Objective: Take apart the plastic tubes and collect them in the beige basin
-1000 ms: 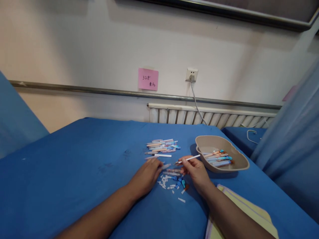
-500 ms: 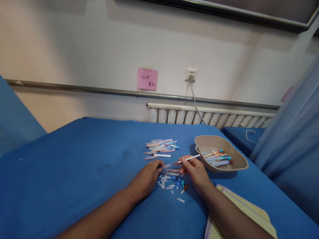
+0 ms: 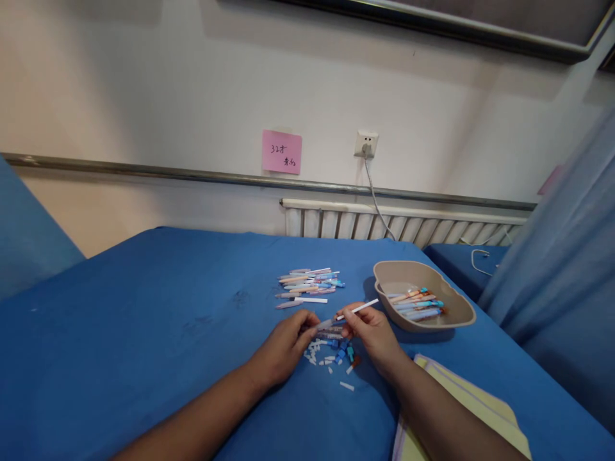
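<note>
My left hand (image 3: 287,344) is pinched on a clear pen barrel (image 3: 323,324) just above the blue sheet (image 3: 144,320). My right hand (image 3: 371,333) pinches a thin white refill stick (image 3: 358,309), its near end close to the barrel's tip. Under and between the hands lies a scatter of small white and blue pieces (image 3: 331,355) and a few pens. A pile of loose pens and pen parts (image 3: 310,285) lies just beyond the hands.
A beige tray (image 3: 456,314) with several pens stands to the right. A yellow cloth (image 3: 461,397) lies under my right forearm. A blue curtain (image 3: 567,269) hangs at the right; a radiator (image 3: 398,224) and a wall socket with cable (image 3: 366,145) are behind.
My left hand has lifted the clear barrel off the sheet and brought it toward the white stick. My right hand has drawn slightly left and nearer.
</note>
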The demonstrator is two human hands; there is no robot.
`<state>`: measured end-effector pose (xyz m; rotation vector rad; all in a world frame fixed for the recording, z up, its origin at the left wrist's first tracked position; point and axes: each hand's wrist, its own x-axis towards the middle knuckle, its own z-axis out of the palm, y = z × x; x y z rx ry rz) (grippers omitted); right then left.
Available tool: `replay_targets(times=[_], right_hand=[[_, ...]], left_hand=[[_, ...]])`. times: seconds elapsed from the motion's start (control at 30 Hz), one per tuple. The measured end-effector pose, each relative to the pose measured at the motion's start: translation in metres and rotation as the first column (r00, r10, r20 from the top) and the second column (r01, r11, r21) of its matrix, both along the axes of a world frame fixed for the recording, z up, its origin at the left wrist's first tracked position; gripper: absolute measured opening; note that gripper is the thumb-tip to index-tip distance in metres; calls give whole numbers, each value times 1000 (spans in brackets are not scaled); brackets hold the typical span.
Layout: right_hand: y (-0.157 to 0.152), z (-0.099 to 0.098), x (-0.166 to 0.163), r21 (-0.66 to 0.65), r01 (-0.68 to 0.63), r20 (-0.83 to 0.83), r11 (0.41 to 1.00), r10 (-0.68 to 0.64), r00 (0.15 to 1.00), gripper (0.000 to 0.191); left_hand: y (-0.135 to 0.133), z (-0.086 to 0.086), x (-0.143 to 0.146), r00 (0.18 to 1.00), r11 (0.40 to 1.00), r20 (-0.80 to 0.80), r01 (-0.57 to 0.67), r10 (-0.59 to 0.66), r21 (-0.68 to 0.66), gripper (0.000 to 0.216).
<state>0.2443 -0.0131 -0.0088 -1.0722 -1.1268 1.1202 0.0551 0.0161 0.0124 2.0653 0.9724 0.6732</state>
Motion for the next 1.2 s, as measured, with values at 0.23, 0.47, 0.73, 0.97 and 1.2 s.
replay_targets(times=[0.23,0.47,0.73,0.97,1.2], right_hand=[[-2,2,-2,21,-73,30,997,72,997,35],[-3,3,7,127,179,-68,976,-171,983,33],[0,5,5,93,133,75,987,-140,987,36],[-1,4,3,102,104,49,989,-109,993,35],[-4,7,3,173,126,-106,977,-109,988,30]], left_hand=[[-2,-11,10,953,894,304,143,-8,-425,25],[-2,-19,13,929,792,358,149,93,-592,31],[-3,-16,10,942,772,332,179,44,-610,34],[-2,-17,10,941,767,338,206,15,-608,32],[-2,-17,10,925,722,379,233,44,-652,32]])
